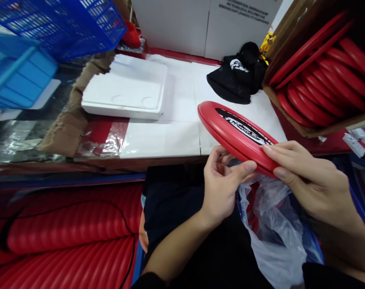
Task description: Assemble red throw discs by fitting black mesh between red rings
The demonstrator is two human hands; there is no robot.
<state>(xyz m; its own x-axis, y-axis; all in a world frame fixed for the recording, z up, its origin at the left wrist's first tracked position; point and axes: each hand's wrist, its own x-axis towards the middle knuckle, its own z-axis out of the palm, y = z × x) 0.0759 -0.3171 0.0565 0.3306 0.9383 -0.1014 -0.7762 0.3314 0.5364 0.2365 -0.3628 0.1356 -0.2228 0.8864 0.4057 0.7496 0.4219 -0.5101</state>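
- Red disc (234,134), just one, is held up off the table by both hands, tilted, with its black-and-white printed face up and its far edge pointing away from the hands.
- Left hand (221,186) grips the near rim from below, thumb pressed on the rim's edge and fingers curled under.
- Right hand (310,178) is clamped on the same rim just right of the left one, fingers on top and thumb underneath. So two hands, one disc.
- Clear plastic bag (274,224), one, sits crumpled right under both hands, with something red showing inside.
- Up and to the right of the right hand there's one cardboard box (327,130) packed with more red discs (317,86) standing on edge. They overlap too much for an honest count.
- Beyond the disc's far edge, one black cap (235,80) lies on the white-covered table (170,136).
- Well left of the left hand and further out: one white foam tray (125,88), and past that one dark blue mesh basket (62,24) over one light blue bin (18,74).
- Down-left of the left hand, ribbed red stacks (70,233) lie on their sides.
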